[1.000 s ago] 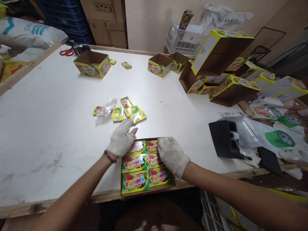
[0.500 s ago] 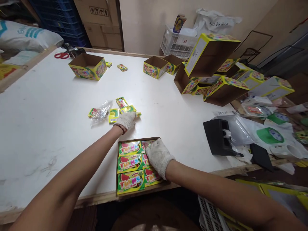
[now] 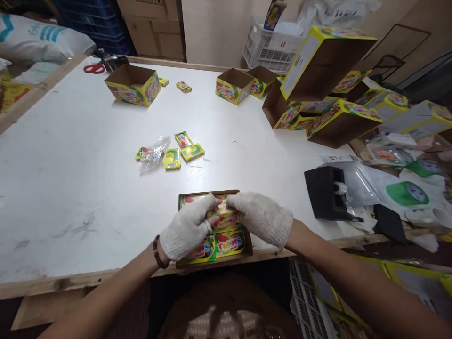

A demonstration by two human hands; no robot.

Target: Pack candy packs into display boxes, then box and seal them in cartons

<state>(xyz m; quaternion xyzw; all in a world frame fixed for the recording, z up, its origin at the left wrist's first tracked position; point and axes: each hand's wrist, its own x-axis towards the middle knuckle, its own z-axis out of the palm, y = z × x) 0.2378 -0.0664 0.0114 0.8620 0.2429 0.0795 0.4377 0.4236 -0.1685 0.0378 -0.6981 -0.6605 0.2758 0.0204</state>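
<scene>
My left hand (image 3: 189, 228), in a white fingerless glove with a beaded bracelet at the wrist, is closed on one side of a small Twins candy box (image 3: 226, 221). From the other side my right hand (image 3: 263, 217), gloved alike, has its fingertips on the same box. They meet over a shallow brown display carton (image 3: 251, 252) at the table's front edge. Inside lie flat Twins boxes (image 3: 230, 242) in rows, several hidden under my hands. Beyond the carton are loose small boxes (image 3: 192, 151) and a clear plastic bag (image 3: 155, 153).
Open yellow cartons (image 3: 132, 87) stand at the far left, with more cartons (image 3: 328, 61) stacked at the right. Red scissors (image 3: 94, 68) lie at the far left corner. A black tape dispenser (image 3: 323, 193) and green tape roll (image 3: 407, 193) sit on the right.
My left hand has come back from the loose boxes to the carton, bringing one small box. My right hand has shifted slightly right and now meets the left at that box.
</scene>
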